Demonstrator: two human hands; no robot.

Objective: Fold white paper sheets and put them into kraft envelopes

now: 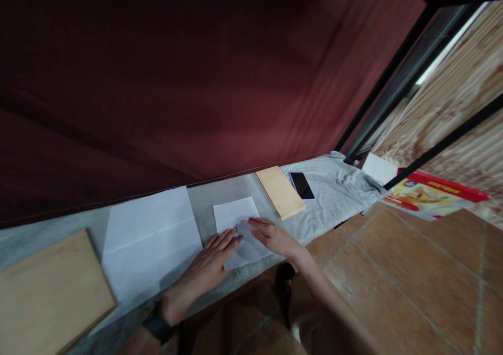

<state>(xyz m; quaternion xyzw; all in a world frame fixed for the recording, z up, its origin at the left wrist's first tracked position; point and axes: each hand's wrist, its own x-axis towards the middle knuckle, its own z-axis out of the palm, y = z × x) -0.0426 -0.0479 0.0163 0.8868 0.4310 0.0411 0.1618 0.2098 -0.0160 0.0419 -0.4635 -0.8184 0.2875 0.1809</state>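
**Kid:** Paper (238, 224) is under both hands, right? Where is it?

**Helper:** It lies flat on the gray ledge (204, 197), near the middle. The left hand (210, 260) rests on its edge at about 7 o'clock. The right hand (273, 237) rests on the side at about 3 o'clock.

**Kid:** Are the hands holding it tight?

**Helper:** No. Both hands are spread flat, fingers apart, pressing down. Nothing is pinched.

**Kid:** It looks like they are folding or smoothing it. How do you do that well?

**Helper:** I think one hand should hold the paper steady so it cannot slide. The other should rub along the fold with flat fingers, from the middle out. Line up the edges first, then press.

**Kid:** What else is close by?

**Helper:** A big white sheet (153, 239) sits at 9 o'clock from the paper, just beside it. A brown envelope (280, 191) lies at 2 o'clock, with a phone (302, 185) next to that. A brown board (49, 292) is far off at 8 o'clock. Keep elbows away from them.
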